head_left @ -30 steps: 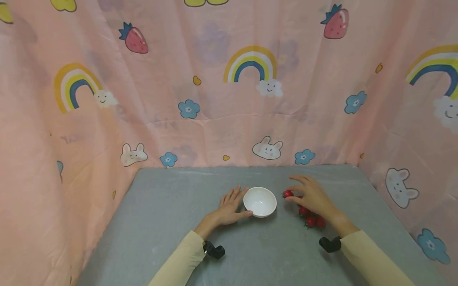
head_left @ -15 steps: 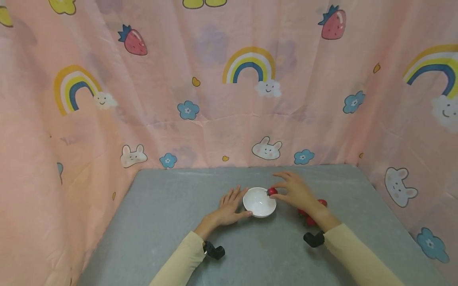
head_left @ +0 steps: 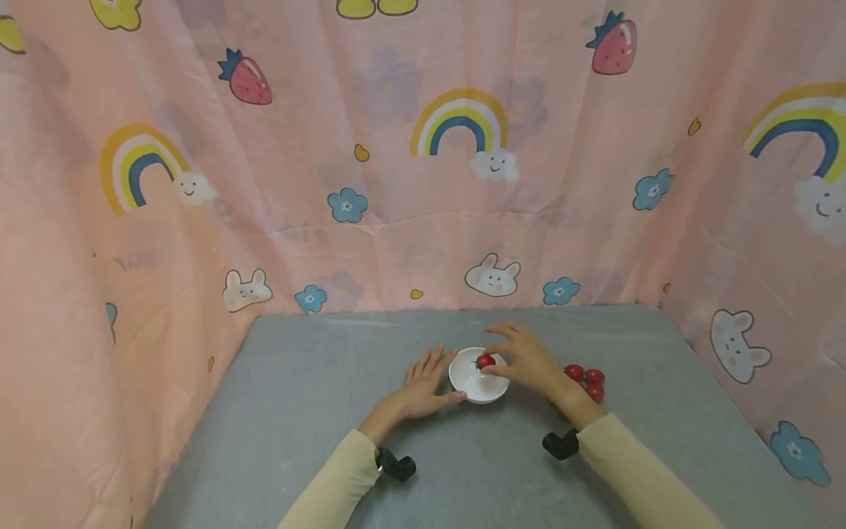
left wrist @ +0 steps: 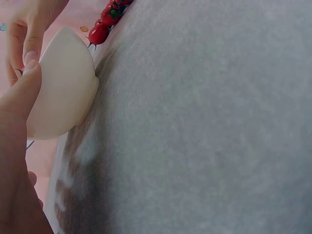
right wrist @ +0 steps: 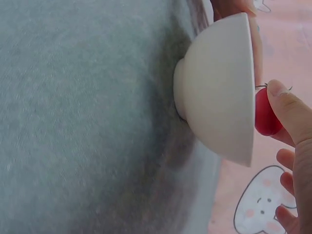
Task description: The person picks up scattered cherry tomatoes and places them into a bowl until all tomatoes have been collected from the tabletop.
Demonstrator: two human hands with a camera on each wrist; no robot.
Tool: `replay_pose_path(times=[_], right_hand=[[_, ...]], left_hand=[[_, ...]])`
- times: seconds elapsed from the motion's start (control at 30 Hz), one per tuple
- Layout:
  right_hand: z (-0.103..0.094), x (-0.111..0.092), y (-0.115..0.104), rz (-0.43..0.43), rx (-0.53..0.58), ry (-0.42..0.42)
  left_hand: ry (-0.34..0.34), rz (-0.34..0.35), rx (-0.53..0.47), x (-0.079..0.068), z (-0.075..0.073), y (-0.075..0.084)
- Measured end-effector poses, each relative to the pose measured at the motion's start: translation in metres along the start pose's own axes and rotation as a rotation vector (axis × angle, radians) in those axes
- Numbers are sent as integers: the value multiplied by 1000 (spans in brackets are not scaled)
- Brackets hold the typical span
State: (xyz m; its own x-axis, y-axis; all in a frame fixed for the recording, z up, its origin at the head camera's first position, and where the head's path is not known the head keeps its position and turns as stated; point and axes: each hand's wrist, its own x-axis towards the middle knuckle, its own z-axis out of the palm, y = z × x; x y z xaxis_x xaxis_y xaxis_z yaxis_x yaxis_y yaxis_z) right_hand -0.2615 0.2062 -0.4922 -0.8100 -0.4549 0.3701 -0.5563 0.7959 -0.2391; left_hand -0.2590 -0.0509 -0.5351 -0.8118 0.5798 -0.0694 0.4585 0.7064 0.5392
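Observation:
A small white bowl (head_left: 477, 386) stands upright on the table. My left hand (head_left: 423, 388) rests against its left side with fingers straight, the thumb at the near rim, seen in the left wrist view as a thumb (left wrist: 27, 85) on the bowl's edge. Over the bowl's opening, my right hand (head_left: 529, 360) pinches a red cherry tomato (head_left: 485, 361) with a green stem between thumb and finger. In the right wrist view this tomato (right wrist: 267, 114) shows just above the rim, under the right thumb (right wrist: 287, 105).
To the right of the bowl lies a group of several cherry tomatoes (head_left: 593, 377), partly hidden behind the right wrist. The grey table (head_left: 317, 382) ends at a pink printed curtain (head_left: 390, 257) at the back and sides. A black wrist camera (head_left: 396, 464) sits on each wrist.
My right hand has picked up a tomato right of the bowl and carried it left, over the opening. More of the tomato group now shows. My left hand has stayed at the bowl.

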Motion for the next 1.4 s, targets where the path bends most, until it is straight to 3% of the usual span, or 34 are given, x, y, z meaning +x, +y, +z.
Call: replay_pose_path(times=[0.7,1.4], right_hand=[[14,4,-3,51,15,-53],[9,6,-4,-11,55,-22]], left_hand=[[3,-6,-8,1,3,-3],[3,-15,-12,0,2,-2]])
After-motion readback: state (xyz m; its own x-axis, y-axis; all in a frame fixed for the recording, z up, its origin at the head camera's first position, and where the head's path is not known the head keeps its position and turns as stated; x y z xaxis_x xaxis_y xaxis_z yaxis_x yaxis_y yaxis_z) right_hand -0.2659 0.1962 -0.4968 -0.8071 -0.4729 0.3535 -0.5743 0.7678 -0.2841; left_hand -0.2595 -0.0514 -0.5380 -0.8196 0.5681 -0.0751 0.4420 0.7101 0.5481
